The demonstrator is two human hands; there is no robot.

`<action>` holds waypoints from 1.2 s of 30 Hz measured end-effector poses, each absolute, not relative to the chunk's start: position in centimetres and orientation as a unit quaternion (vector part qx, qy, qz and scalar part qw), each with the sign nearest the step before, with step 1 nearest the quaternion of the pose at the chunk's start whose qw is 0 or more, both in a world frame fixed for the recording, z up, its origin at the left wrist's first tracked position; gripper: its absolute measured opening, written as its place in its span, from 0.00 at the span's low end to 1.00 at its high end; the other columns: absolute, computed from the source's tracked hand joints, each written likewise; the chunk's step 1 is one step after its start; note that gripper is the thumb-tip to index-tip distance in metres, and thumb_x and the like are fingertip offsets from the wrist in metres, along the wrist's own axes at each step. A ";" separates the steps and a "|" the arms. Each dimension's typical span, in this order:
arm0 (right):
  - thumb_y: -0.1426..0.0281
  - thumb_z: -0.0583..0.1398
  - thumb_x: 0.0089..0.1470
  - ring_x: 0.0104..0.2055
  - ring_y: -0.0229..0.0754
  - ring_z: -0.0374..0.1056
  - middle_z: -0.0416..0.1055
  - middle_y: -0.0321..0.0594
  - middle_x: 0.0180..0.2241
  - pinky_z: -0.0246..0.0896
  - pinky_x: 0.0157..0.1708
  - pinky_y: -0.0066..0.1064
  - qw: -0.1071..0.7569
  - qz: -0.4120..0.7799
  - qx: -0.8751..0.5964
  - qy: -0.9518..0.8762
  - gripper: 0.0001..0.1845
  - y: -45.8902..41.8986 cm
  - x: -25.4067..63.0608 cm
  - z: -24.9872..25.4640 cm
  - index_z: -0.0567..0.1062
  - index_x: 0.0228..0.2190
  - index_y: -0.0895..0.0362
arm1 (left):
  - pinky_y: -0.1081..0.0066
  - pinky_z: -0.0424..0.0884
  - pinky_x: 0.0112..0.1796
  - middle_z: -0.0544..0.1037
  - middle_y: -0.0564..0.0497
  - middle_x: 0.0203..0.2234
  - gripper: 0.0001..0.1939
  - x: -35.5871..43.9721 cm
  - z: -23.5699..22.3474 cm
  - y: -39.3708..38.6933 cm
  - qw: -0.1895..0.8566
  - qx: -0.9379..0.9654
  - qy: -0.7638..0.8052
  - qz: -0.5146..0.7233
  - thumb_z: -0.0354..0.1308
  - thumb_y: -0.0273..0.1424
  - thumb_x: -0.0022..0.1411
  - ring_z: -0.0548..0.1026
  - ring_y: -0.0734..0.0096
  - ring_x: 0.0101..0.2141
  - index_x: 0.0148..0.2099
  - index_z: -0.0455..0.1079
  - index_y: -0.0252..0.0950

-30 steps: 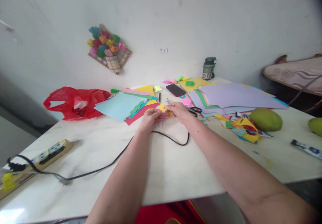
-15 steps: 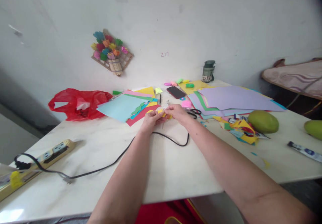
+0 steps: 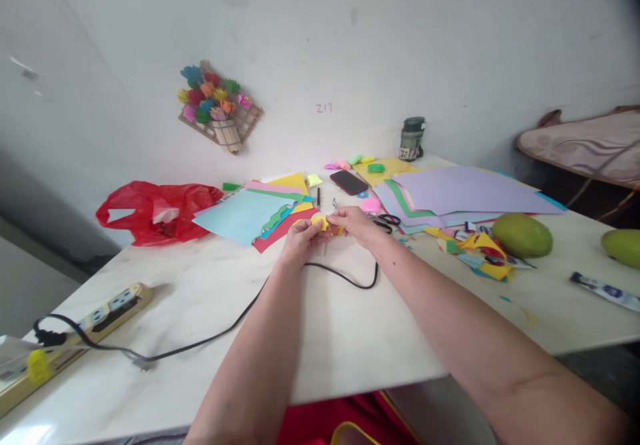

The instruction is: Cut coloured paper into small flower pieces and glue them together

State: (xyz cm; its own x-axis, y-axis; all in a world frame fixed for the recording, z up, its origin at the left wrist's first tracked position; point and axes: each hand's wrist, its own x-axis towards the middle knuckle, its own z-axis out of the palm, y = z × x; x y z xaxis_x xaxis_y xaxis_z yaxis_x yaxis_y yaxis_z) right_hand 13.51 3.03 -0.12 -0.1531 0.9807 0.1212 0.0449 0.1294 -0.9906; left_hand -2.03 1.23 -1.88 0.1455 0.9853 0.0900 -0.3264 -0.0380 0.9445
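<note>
Near the middle of the table, both hands meet around a small yellow paper piece [image 3: 320,221]. My left hand [image 3: 303,237] pinches it from the left. My right hand [image 3: 354,223] grips its right side with thumb and fingertips. Fingers cover much of the piece, so its full shape is hidden. Black-handled scissors [image 3: 389,221] lie just right of my right hand. Beyond the hands are a pink clay lump [image 3: 371,205], a black pen [image 3: 319,197] and a phone [image 3: 349,182]. Light blue paper sheets [image 3: 235,217] and a red sheet [image 3: 275,235] lie to the left.
A black cord [image 3: 210,331] runs from the power strip [image 3: 107,315] below my hands. A red plastic bag [image 3: 145,215] sits at left. Right are purple sheets [image 3: 465,191], paper scraps [image 3: 483,251], a green mango [image 3: 523,235], a tube [image 3: 605,291] and a bottle [image 3: 413,139].
The view has shifted slightly. Both hands stay together on the yellow paper piece, with only a small shift of the fingers and more of its yellow showing between them.
</note>
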 end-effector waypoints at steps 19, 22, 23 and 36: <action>0.63 0.65 0.38 0.21 0.32 0.60 0.67 0.32 0.18 0.54 0.22 0.24 0.484 0.500 -0.423 -0.581 0.12 3.0 13.2 -0.2 0.72 0.21 0.59 | 0.70 0.73 0.34 0.78 0.49 0.23 0.15 -2.0 -1.6 1.2 0.615 0.470 0.332 0.539 0.69 0.36 0.44 0.77 0.68 0.28 0.28 0.69 0.33; 0.62 0.65 0.39 0.21 0.32 0.61 0.66 0.31 0.18 0.55 0.22 0.24 0.477 0.499 -0.423 -0.586 0.12 3.2 13.2 -0.4 0.71 0.20 0.58 | 0.68 0.74 0.34 0.78 0.48 0.25 0.16 -2.0 -1.4 1.2 0.623 0.469 0.332 0.531 0.66 0.40 0.48 0.77 0.67 0.28 0.33 0.72 0.32; 0.62 0.65 0.39 0.21 0.32 0.60 0.66 0.31 0.18 0.55 0.22 0.24 0.474 0.495 -0.424 -0.591 0.13 3.3 13.2 -0.4 0.71 0.20 0.58 | 0.68 0.74 0.34 0.78 0.48 0.26 0.17 -2.0 -1.4 1.2 0.626 0.465 0.333 0.530 0.64 0.41 0.49 0.77 0.67 0.28 0.34 0.73 0.32; 0.64 0.63 0.40 0.20 0.32 0.59 0.65 0.31 0.17 0.53 0.22 0.25 0.457 0.472 -0.431 -0.619 0.11 2.4 13.3 0.5 0.70 0.18 0.59 | 0.67 0.73 0.31 0.76 0.49 0.22 0.16 -1.8 -1.5 1.2 0.600 0.468 0.369 0.534 0.68 0.38 0.44 0.76 0.68 0.24 0.27 0.69 0.32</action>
